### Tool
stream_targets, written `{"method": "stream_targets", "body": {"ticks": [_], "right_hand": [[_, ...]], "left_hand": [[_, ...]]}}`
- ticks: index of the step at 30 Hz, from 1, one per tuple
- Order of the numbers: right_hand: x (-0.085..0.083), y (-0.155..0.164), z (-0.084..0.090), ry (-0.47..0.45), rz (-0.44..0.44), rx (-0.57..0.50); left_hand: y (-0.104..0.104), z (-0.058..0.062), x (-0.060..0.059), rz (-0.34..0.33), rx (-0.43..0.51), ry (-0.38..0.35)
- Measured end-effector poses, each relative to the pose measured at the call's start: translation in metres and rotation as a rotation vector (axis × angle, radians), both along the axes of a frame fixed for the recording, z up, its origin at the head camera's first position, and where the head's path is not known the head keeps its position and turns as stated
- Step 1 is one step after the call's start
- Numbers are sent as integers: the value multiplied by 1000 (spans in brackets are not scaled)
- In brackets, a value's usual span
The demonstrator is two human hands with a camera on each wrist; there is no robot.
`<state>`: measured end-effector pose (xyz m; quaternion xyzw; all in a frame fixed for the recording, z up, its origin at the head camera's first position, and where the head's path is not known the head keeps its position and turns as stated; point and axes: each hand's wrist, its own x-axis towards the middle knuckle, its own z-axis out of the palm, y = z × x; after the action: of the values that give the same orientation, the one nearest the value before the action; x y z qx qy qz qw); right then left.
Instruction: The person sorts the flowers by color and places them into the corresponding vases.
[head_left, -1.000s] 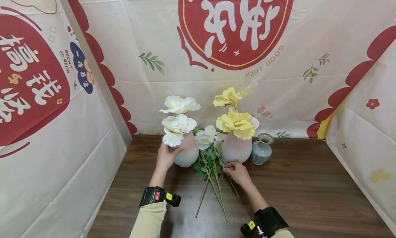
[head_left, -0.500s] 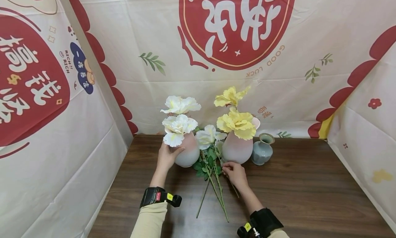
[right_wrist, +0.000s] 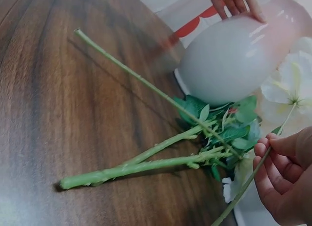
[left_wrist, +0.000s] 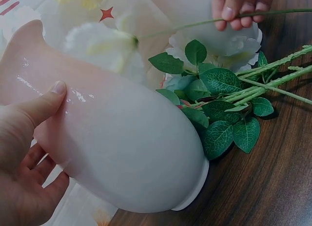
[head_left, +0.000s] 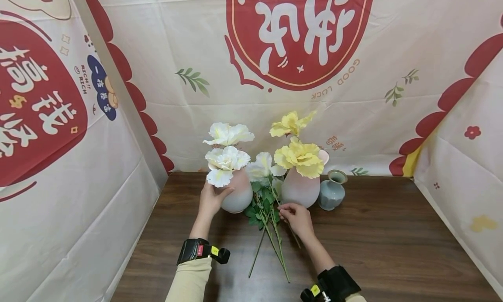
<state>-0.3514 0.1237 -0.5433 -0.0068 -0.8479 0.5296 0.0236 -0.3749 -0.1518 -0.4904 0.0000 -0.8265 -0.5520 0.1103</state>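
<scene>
My left hand [head_left: 211,199] grips the side of a pink-and-white vase [head_left: 239,195], thumb in front and fingers behind. White artificial flowers [head_left: 227,159] stand in that vase. My right hand [head_left: 297,219] pinches the thin green stem [right_wrist: 243,189] of a single white flower [left_wrist: 102,45]. Its bloom is raised and blurred in the left wrist view. Other white flowers lie between the two pink-and-white vases, their leaves [left_wrist: 219,135] beside the left vase's base and their green stems [head_left: 277,245] pointing to the front.
A second pink-and-white vase [head_left: 301,189] with yellow flowers [head_left: 300,157] stands just behind my right hand. To its right is a small blue-grey vase [head_left: 331,195]. Printed cloth [head_left: 157,53] encloses the wooden table [head_left: 377,241] at the back and sides.
My right hand has shifted slightly left with the pinched stem, and the white bloom between the vases has risen a little. My left hand stays on its vase.
</scene>
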Motion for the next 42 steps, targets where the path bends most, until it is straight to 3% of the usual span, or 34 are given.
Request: {"method": "stream_targets", "body": {"ticks": [21, 36, 42], "right_hand": [[3, -16, 47, 67, 31, -163], [9, -24, 91, 236, 105, -251], [11, -31, 118, 315, 155, -287]], "left_hand": [[-2, -1, 1, -23, 44, 17], [-3, -1, 1, -10, 16, 16], [-3, -1, 2, -14, 7, 25]]}}
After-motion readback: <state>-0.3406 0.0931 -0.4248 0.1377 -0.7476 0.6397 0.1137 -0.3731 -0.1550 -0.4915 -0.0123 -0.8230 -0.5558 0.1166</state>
